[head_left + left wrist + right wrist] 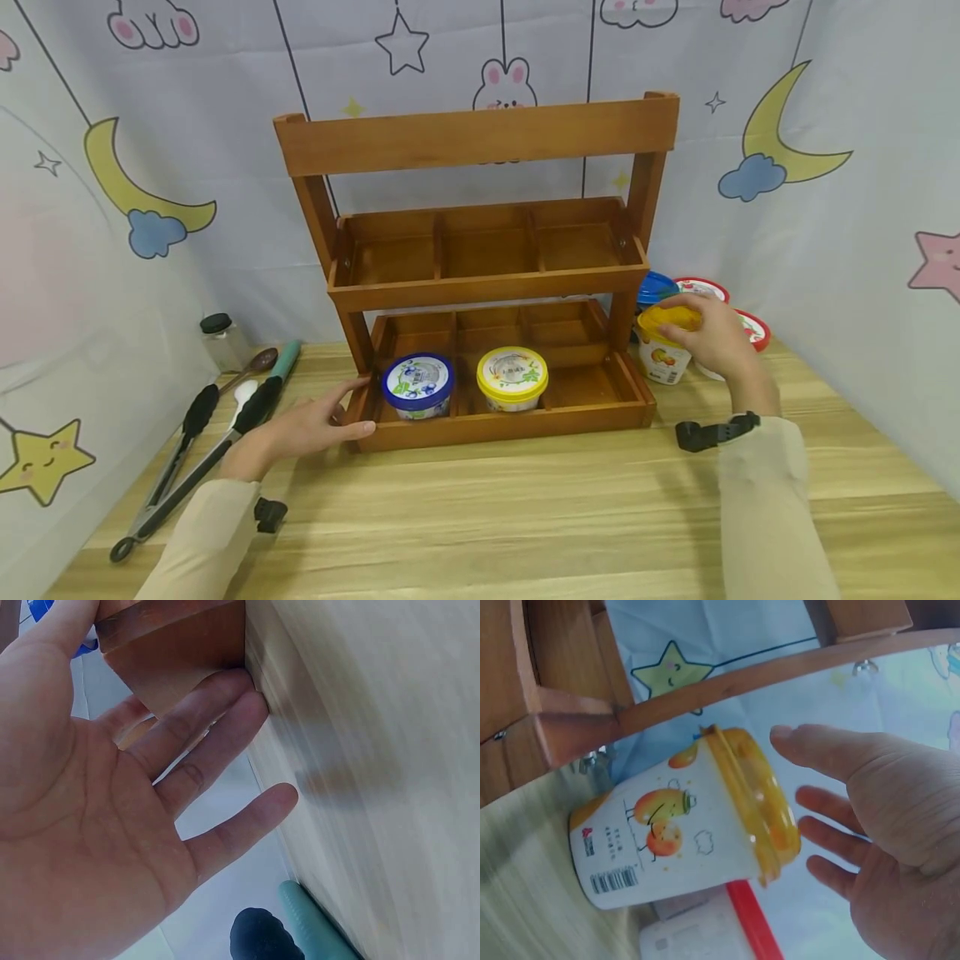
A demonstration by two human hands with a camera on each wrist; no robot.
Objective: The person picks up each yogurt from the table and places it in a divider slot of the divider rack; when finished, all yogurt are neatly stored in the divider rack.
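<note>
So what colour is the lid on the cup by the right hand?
The lid is yellow, clearest in the right wrist view.

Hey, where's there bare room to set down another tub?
Free: the rack's upper tier, its lower front slot right of the yellow-lidded tub, and the table along its front. Crowded: right of the rack, with cups by the right hand, and left, with the tongs.

Plain cream long sleeves (768, 508) are worn with small black wrist straps (701, 436).
</note>
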